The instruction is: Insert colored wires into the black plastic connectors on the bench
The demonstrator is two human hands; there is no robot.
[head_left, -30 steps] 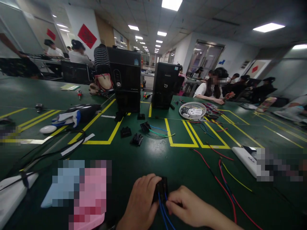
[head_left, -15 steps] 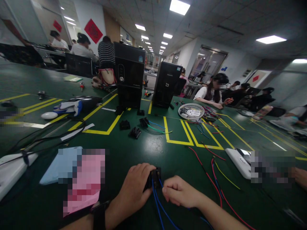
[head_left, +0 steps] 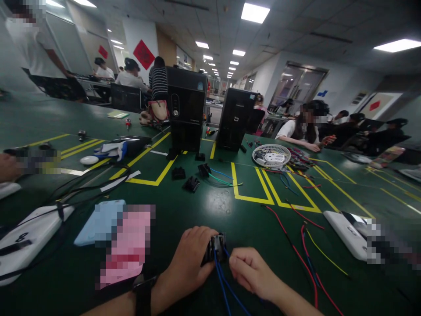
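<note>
My left hand grips a small black switch block from its left side, low on the green mat. Several blue wires run from the block's underside toward me. My right hand rests just right of the block, slightly apart from it. Its fingers are curled closed and no wire shows in them, though a blue wire passes beneath it. A black watch band circles my left wrist.
Loose red and yellow wires lie to my right, beside a white case. Pixelated pink and blue items lie to my left. Black connectors, a round white mesh basket and black computer towers stand farther ahead.
My right hand has drawn back rightward off the black block. My left hand keeps its grip. The whole scene has shifted in view as my head turned.
</note>
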